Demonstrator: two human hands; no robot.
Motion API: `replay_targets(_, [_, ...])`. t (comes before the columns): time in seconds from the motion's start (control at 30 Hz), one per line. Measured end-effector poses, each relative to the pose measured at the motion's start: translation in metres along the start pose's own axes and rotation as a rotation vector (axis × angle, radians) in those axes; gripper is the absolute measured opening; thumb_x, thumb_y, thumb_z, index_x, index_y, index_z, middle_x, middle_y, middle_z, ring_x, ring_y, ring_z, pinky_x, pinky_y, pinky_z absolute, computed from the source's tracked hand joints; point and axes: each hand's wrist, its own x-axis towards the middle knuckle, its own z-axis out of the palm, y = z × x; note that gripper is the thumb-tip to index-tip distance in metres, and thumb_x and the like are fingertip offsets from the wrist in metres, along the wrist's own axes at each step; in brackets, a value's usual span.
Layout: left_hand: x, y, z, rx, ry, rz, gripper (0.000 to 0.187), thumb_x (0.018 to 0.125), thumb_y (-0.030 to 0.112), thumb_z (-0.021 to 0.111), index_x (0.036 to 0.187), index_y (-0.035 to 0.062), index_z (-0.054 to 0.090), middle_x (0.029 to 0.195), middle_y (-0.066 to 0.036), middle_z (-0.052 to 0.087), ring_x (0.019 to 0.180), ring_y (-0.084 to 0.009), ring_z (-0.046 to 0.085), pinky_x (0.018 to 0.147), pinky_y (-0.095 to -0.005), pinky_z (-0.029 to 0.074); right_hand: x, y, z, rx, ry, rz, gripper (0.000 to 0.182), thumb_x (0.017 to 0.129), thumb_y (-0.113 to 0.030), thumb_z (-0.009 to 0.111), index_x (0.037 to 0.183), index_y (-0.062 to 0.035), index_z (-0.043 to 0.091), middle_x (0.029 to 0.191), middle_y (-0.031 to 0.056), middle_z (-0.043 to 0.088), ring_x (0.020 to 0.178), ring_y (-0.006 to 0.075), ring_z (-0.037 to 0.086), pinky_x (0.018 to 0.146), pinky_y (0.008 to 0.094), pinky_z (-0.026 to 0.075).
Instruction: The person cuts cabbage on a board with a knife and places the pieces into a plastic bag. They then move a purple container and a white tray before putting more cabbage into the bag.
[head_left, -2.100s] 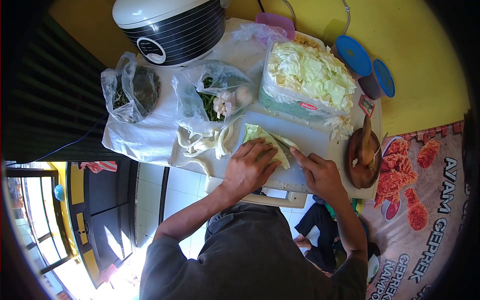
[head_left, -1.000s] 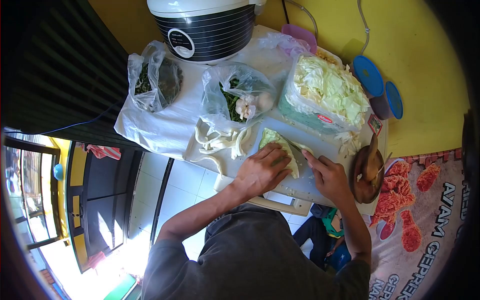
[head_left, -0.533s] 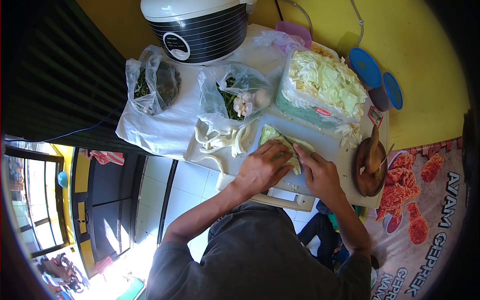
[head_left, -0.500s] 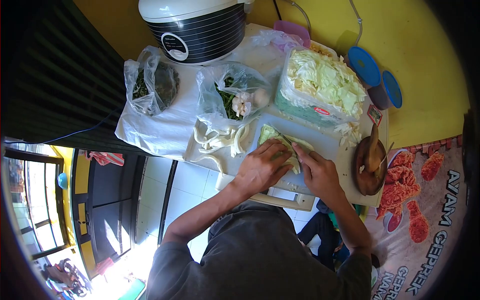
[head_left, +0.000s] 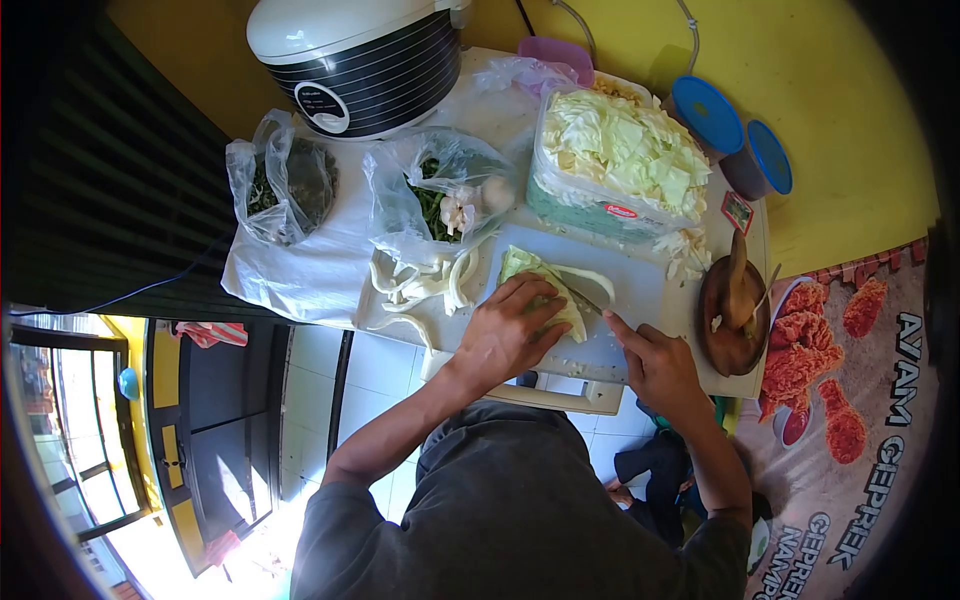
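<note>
My left hand [head_left: 512, 328] presses down on a pale green cabbage wedge [head_left: 527, 263], its fingers curled over the top. In my right hand [head_left: 658, 365] is a knife [head_left: 588, 299], the index finger stretched along its back. The blade lies against the right side of the wedge, its tip partly hidden by the cabbage. Just beyond the knife, a curved cabbage strip [head_left: 600, 282] lies apart on the white cutting board [head_left: 635, 290]. Several thick pale strips [head_left: 425, 285] lie left of the board.
Behind the board stands a plastic container [head_left: 600, 215] heaped with cut cabbage. Plastic bags [head_left: 385, 200] of greens and garlic, and a rice cooker [head_left: 370, 85], are to the left. A brown mortar [head_left: 730, 345] with a pestle sits right, near blue-lidded tubs [head_left: 710, 115].
My right hand has drawn back to the right with the knife, showing more of the blade. The curved strip now lies farther from the wedge. The whole view has shifted slightly.
</note>
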Motion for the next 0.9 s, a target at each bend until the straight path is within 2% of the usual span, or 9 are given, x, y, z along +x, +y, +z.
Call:
replay_targets(0.07, [0.004,0.001,-0.007,-0.039,-0.023,0.009,0.026,0.09,0.014,0.077,0.113,0.0025,0.075,0.111,-0.012,0.07,0.114,-0.0315,0.066,0.097,-0.0408,0.056,-0.01,0.002,-0.001,0.007,0.015,0.02,0.055,0.093,-0.003,0.066,0.146,-0.0196,0.064,0.073,0.0102,0.063,0.054,0.0295,0.062,0.054,0.0422,0.053])
replay_targets(0.17, [0.009,0.0,-0.014,-0.129,-0.09,-0.135,0.028,0.092,0.009,0.076,0.119,0.0037,0.076,0.115,-0.013,0.072,0.116,-0.0331,0.067,0.095,-0.0431,0.057,-0.019,0.003,0.0,0.052,0.047,0.043,0.055,0.093,-0.003,0.066,0.145,-0.0197,0.065,0.072,0.0099,0.063,0.054,0.029,0.062,0.054,0.0418,0.053])
replay_targets(0.2, [0.015,0.001,-0.02,-0.198,-0.111,-0.228,0.029,0.093,0.006,0.073,0.122,0.0041,0.074,0.113,-0.014,0.072,0.112,-0.0339,0.067,0.094,-0.0439,0.057,-0.021,0.004,0.002,0.075,0.058,0.049,0.055,0.092,-0.003,0.066,0.144,-0.0198,0.065,0.071,0.0098,0.063,0.054,0.0289,0.062,0.054,0.0418,0.053])
replay_targets(0.3, [0.037,-0.009,-0.017,0.045,0.055,-0.029,0.03,0.093,0.008,0.074,0.123,0.0061,0.075,0.112,-0.012,0.072,0.106,-0.0328,0.068,0.091,-0.0442,0.056,-0.028,0.006,0.014,0.144,0.108,0.079,0.055,0.092,-0.003,0.066,0.144,-0.0199,0.065,0.071,0.0095,0.063,0.055,0.0288,0.063,0.054,0.042,0.053])
replay_targets(0.47, [0.07,-0.018,0.001,0.198,-0.134,0.06,0.03,0.089,0.02,0.08,0.118,0.0116,0.078,0.12,-0.004,0.07,0.119,-0.0256,0.062,0.099,-0.0443,0.046,-0.029,0.002,0.015,0.128,0.094,0.109,0.052,0.094,-0.005,0.067,0.144,-0.0182,0.065,0.076,0.0123,0.067,0.059,0.0289,0.065,0.058,0.0405,0.054])
replay_targets(0.57, [0.078,-0.029,0.015,0.286,-0.168,0.145,0.025,0.089,0.021,0.08,0.112,0.0108,0.078,0.111,-0.004,0.073,0.112,-0.0267,0.065,0.099,-0.0448,0.046,-0.029,0.0,0.013,0.119,0.073,0.132,0.05,0.095,-0.006,0.068,0.144,-0.0174,0.066,0.076,0.0134,0.067,0.06,0.0287,0.065,0.059,0.0397,0.054])
replay_targets(0.77, [0.066,-0.003,-0.022,0.039,0.012,0.097,0.017,0.089,0.015,0.081,0.104,0.0092,0.077,0.09,-0.005,0.075,0.088,-0.0288,0.069,0.089,-0.0414,0.051,-0.032,0.003,0.017,0.143,0.11,0.123,0.053,0.092,-0.004,0.068,0.143,-0.0199,0.066,0.075,0.0103,0.066,0.057,0.0274,0.065,0.056,0.0406,0.054])
replay_targets(0.8, [0.06,0.005,-0.037,0.061,0.056,0.093,0.018,0.087,0.011,0.083,0.104,0.0087,0.078,0.094,-0.007,0.076,0.086,-0.0283,0.069,0.084,-0.0401,0.053,-0.032,0.004,0.016,0.148,0.109,0.125,0.053,0.092,-0.004,0.068,0.143,-0.0199,0.066,0.075,0.0105,0.066,0.057,0.0274,0.065,0.056,0.0405,0.055])
replay_targets(0.9, [0.028,-0.001,-0.072,0.05,0.158,0.052,0.018,0.085,0.003,0.083,0.103,0.0056,0.077,0.094,-0.009,0.076,0.091,-0.0285,0.07,0.084,-0.04,0.053,-0.03,0.003,0.015,0.189,0.125,0.122,0.053,0.093,-0.003,0.067,0.143,-0.0188,0.066,0.077,0.0112,0.067,0.058,0.0277,0.066,0.057,0.0402,0.055])
